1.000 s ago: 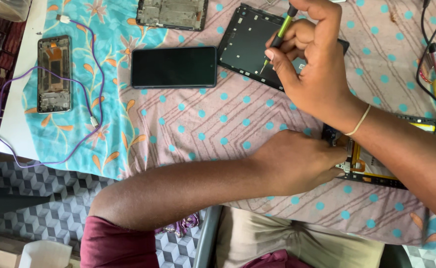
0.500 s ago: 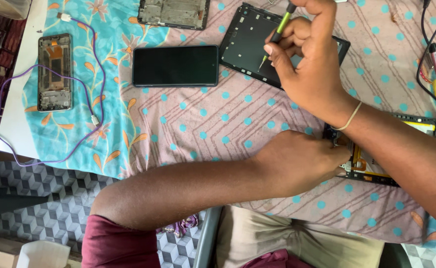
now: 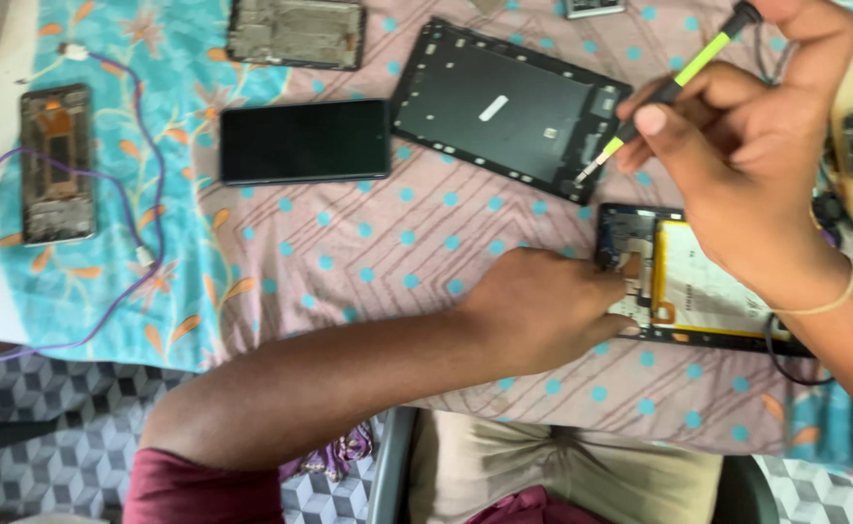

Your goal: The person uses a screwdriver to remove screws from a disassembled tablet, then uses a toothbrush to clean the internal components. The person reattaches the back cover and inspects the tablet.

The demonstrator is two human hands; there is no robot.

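Screwdriver (image 3: 674,87) in right hand (image 3: 746,155) (pinched)

Opened tablet (image 3: 708,286) — part hidden under both hands — blurred.

Seen from a single head-worn camera, looking steeply down at close range over the desk (image 3: 349,262), its near edge at bottom.
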